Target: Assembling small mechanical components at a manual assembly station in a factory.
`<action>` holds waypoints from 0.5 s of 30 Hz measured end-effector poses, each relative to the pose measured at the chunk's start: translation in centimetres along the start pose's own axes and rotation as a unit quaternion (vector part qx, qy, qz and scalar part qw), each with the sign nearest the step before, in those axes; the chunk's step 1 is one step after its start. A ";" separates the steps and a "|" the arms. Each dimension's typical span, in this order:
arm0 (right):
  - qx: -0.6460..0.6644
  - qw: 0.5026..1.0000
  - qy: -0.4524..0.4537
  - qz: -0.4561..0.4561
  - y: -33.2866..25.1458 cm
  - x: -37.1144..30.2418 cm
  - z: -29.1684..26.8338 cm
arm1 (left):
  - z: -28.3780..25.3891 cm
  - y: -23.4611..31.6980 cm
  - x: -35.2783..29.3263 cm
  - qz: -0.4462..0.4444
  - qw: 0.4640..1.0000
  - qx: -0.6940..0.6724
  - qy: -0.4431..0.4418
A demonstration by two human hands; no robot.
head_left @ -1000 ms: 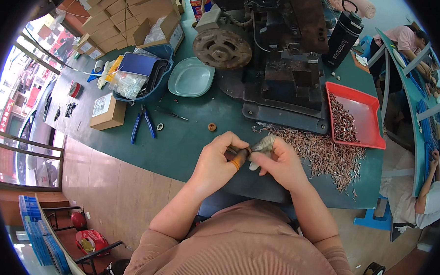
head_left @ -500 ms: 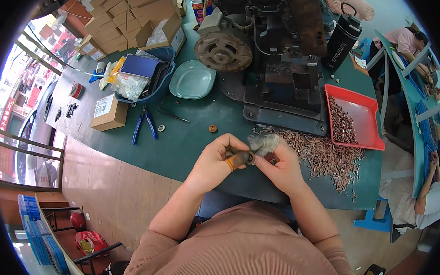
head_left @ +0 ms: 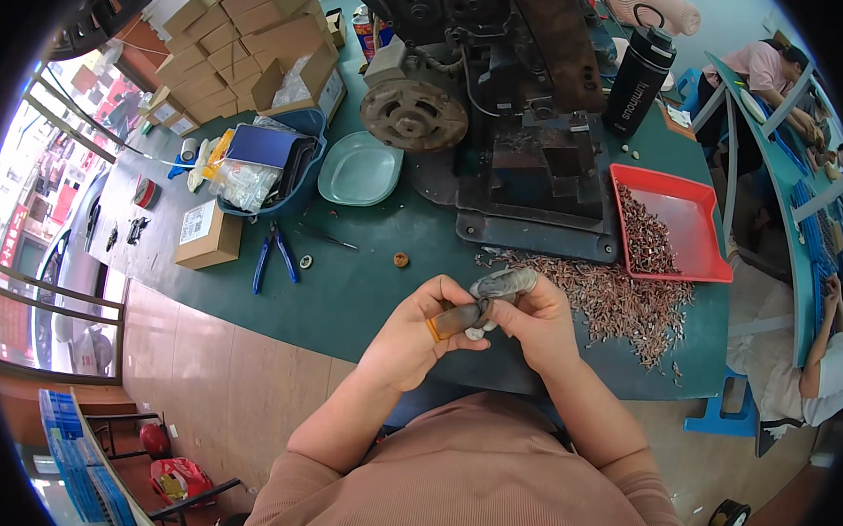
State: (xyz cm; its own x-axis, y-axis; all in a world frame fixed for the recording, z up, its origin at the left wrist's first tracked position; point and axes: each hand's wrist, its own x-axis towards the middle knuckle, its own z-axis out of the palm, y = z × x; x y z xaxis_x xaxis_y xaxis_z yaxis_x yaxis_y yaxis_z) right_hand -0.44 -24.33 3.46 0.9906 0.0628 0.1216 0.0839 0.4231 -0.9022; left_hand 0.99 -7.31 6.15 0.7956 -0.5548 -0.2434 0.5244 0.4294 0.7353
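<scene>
- My left hand [head_left: 416, 333] pinches a small brown finger cot with an orange rim [head_left: 449, 319], fingers closed narrow on it.
- My right hand [head_left: 541, 320], meeting the left, grips the same cot; a grey fingertip sleeve [head_left: 501, 285] covers its forefinger.
- Just right of my fingers lies a heap of small coppery metal pins [head_left: 617, 304]; a slipped cot could scatter them.
- Beyond, the red plastic tray [head_left: 691, 218] and dark iron press machine [head_left: 529, 164].
- Far left of my fingers, blue-handled pliers [head_left: 273, 255].
</scene>
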 end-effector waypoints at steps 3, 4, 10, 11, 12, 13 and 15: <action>0.036 0.999 -0.013 0.035 -0.2 0.0 -0.5 | 0.3 -0.3 0.1 -0.006 1.000 0.005 0.019; 0.043 0.998 -0.028 0.048 0.0 0.1 -0.7 | 0.0 -0.6 0.1 0.031 0.998 0.048 0.022; 0.055 0.993 -0.056 0.085 -0.4 0.3 -1.4 | 1.1 1.0 0.0 0.298 0.788 0.534 0.062; 0.040 0.993 -0.055 0.098 -0.5 0.2 -1.3 | 1.2 1.7 -0.1 0.368 0.666 0.647 0.048; 0.041 0.993 -0.053 0.097 -0.4 0.2 -1.3 | 1.0 1.9 -0.1 0.367 0.666 0.647 0.045; 0.037 0.991 -0.060 0.110 -0.5 0.3 -1.4 | 0.8 2.1 0.0 0.370 0.662 0.651 0.021; 0.035 0.989 -0.068 0.124 -0.4 0.2 -1.5 | 0.2 2.3 0.1 0.374 0.660 0.652 -0.012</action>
State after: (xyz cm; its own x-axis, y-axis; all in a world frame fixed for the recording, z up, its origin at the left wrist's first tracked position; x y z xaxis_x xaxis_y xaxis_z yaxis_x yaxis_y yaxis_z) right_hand -0.09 -25.82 3.28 0.9559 0.2909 -0.0404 -0.1713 0.4403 -0.8814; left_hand 2.23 -6.56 7.93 0.6707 -0.5535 0.4938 -0.7309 -0.3798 0.5671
